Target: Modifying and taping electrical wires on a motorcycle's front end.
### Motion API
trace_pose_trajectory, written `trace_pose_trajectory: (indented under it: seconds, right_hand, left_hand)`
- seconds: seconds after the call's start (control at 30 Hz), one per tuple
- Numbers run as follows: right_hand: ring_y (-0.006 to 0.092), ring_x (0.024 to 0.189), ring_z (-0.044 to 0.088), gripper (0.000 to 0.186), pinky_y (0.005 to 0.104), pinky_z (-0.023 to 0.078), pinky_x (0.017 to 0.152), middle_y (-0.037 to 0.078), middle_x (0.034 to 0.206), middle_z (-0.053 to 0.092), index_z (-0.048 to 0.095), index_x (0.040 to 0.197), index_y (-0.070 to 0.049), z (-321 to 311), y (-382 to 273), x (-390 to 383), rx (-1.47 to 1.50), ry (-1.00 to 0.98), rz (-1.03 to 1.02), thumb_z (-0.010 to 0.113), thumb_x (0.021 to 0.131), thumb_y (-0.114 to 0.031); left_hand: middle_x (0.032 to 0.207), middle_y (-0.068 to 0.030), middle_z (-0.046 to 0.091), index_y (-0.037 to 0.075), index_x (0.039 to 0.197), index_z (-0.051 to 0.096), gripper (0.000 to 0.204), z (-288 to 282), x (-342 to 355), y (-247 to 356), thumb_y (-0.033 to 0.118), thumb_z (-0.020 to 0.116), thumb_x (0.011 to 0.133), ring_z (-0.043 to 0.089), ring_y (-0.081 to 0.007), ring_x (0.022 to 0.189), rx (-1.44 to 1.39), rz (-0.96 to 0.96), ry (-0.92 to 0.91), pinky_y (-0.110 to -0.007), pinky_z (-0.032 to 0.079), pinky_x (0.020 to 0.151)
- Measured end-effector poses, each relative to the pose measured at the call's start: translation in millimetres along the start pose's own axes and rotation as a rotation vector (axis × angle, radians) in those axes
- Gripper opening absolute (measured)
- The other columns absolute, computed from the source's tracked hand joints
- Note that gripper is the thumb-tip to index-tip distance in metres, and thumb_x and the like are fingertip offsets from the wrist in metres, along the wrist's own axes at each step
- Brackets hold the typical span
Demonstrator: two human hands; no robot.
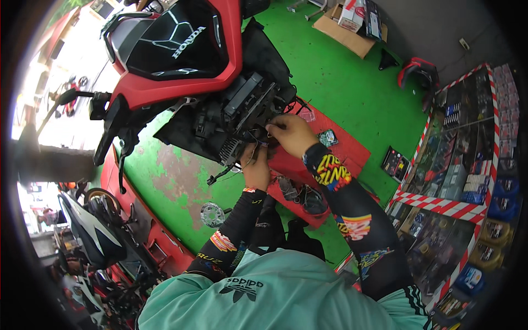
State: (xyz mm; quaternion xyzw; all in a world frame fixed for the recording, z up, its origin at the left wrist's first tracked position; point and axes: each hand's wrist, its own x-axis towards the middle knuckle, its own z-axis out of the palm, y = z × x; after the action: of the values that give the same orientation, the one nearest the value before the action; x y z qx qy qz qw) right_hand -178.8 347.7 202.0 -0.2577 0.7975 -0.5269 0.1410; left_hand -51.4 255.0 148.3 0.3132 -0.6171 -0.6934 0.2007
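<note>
A motorcycle with a red and black tank cover (181, 47) stands in front of me, its inner parts exposed below the bodywork. My left hand (256, 169) reaches up under the exposed parts, fingers closed beside a finned metal part (229, 150) and thin dark wires. Just right of it and a little higher, my right hand (296, 135) is bent inward, thumb and fingers pinched together against the wiring. What either hand grips is too small and partly hidden. A dark rectangular box-shaped part (245, 92) sits above both hands.
Below the hands is a red platform (352, 148) with a pair of dark shoes (302, 195). A metal disc (213, 214) lies on the green floor (324, 66). Glass display cases (456, 143) stand at right, another motorcycle (91, 225) at left, an open cardboard box (341, 36) at the back.
</note>
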Motion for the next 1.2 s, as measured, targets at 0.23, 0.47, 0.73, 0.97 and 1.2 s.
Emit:
trace_pose_trajectory:
  seconds: [0.23,0.47,0.73,0.97,1.2]
  right_hand:
    - [0.0308,0.084,0.074,0.03,0.0394,0.057,0.079,0.019,0.089,0.076,0.079,0.1,-0.003,13.4,14.8,18.5,0.084,-0.285,0.26,0.073,0.083,-0.027]
    - [0.0323,0.086,0.074,0.031,0.0399,0.056,0.079,0.022,0.091,0.075,0.077,0.097,0.0,19.0,20.0,18.2,0.051,-0.244,0.278,0.072,0.082,-0.026]
    - [0.0193,0.081,0.068,0.029,0.0344,0.054,0.075,0.011,0.086,0.072,0.07,0.098,0.007,28.5,26.2,10.2,0.379,-0.173,0.347,0.067,0.088,-0.021]
    - [0.0139,0.087,0.064,0.017,0.0301,0.049,0.081,0.004,0.096,0.068,0.065,0.104,0.0,15.7,22.1,1.0,0.634,-0.154,0.351,0.059,0.094,-0.013]
    - [0.0101,0.083,0.062,0.012,0.0283,0.049,0.077,0.002,0.091,0.066,0.064,0.104,-0.003,-10.3,24.3,10.7,0.705,-0.248,0.282,0.062,0.092,-0.007]
  left_hand:
    - [0.113,-0.0122,0.07,-0.005,0.111,0.066,0.023,-5.7,-0.1,1.6,0.014,0.065,0.098,0.066,-0.0166,0.104,0.049,0.048,-0.028,-0.028,0.05,0.087]
    - [0.099,-0.0078,0.073,-0.004,0.103,0.069,0.022,-9.1,3.0,16.0,0.017,0.067,0.099,0.066,-0.0122,0.091,0.146,0.137,-0.052,-0.027,0.05,0.082]
    - [0.093,-0.0052,0.073,-0.003,0.104,0.069,0.023,1.5,9.6,15.6,0.019,0.066,0.102,0.063,-0.0087,0.084,-0.142,0.07,0.12,-0.024,0.049,0.077]
    - [0.105,-0.0051,0.073,-0.003,0.116,0.066,0.022,-3.7,19.1,0.9,0.016,0.061,0.104,0.065,-0.0092,0.093,-0.13,0.085,0.103,-0.024,0.049,0.084]
    - [0.08,-0.0011,0.06,-0.002,0.093,0.062,0.024,-1.2,18.5,8.1,0.019,0.063,0.103,0.051,-0.0092,0.075,-0.178,0.155,0.132,-0.027,0.043,0.07]
